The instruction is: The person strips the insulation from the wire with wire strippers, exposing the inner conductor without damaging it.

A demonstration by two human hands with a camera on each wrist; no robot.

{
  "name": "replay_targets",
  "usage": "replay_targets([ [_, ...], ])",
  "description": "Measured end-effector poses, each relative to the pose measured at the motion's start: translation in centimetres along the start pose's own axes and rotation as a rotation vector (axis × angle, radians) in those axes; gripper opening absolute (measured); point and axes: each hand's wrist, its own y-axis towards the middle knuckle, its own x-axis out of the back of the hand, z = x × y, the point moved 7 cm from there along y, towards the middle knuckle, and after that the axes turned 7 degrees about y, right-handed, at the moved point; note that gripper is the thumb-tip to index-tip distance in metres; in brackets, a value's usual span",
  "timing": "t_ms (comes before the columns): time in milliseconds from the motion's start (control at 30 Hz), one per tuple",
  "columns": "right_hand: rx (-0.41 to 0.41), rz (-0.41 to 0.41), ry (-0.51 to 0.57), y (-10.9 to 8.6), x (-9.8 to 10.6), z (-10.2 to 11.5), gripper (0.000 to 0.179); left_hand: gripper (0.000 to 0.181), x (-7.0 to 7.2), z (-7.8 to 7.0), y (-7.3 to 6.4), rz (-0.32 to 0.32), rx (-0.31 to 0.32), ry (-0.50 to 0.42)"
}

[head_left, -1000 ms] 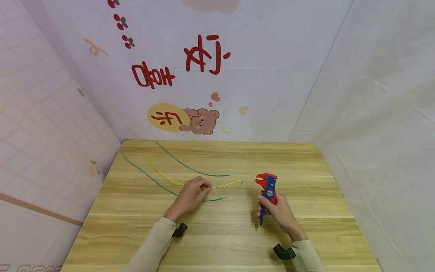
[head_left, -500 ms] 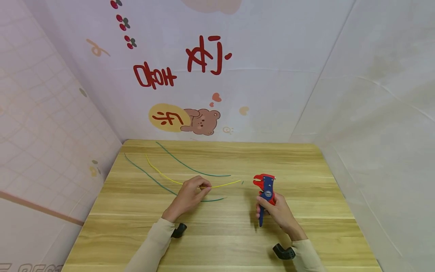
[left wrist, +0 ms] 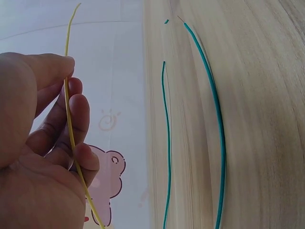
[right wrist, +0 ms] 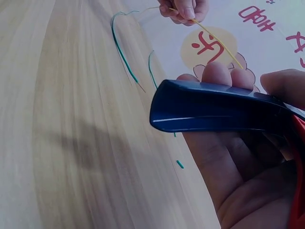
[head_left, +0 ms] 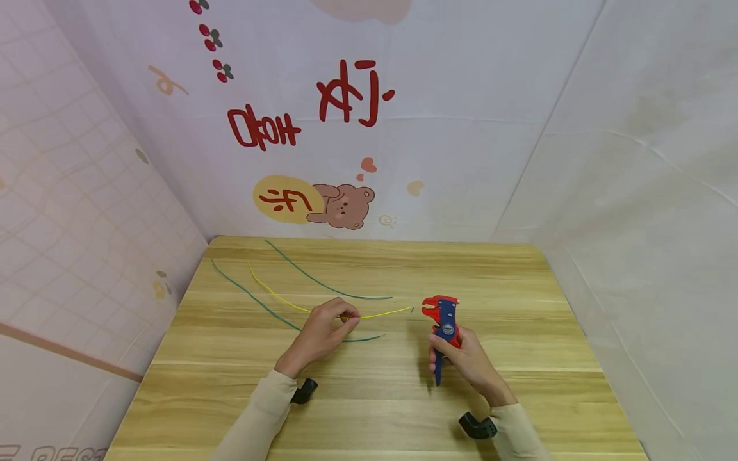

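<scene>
Two grasps: my left fingers (left wrist: 81, 112) pinch yellow wire (head_left: 380, 314) trailing toward the back-left corner of the desk (head_left: 519, 346); right fingers (right wrist: 217, 74) clasp pliers (head_left: 448, 314) nearer its right edge — probably lining up; next calls for steady aim.

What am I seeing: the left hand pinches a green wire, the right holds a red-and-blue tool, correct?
Wrong wire colour: the left hand pinches a yellow wire, as the left wrist view shows. The right hand does hold the red-and-blue tool.
</scene>
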Motion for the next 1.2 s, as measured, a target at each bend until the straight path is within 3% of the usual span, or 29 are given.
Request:
replay_targets([
  [567, -0.005, 0.072, 0.007, 0.21, -0.91, -0.28, 0.04, 0.006, -0.17, -0.07, 0.06, -0.014, -0.021, -0.004],
  [833, -0.039, 0.083, 0.02, 0.18, -0.92, -0.48, 0.049, 0.006, -0.17, 0.07, -0.02, -0.002, 0.005, -0.04],
  [1200, -0.028, 0.13, 0.05, 0.25, -1.04, -0.44, 0.024, 0.009, -0.17, 0.13, 0.0, -0.009, 0.005, -0.05],
])
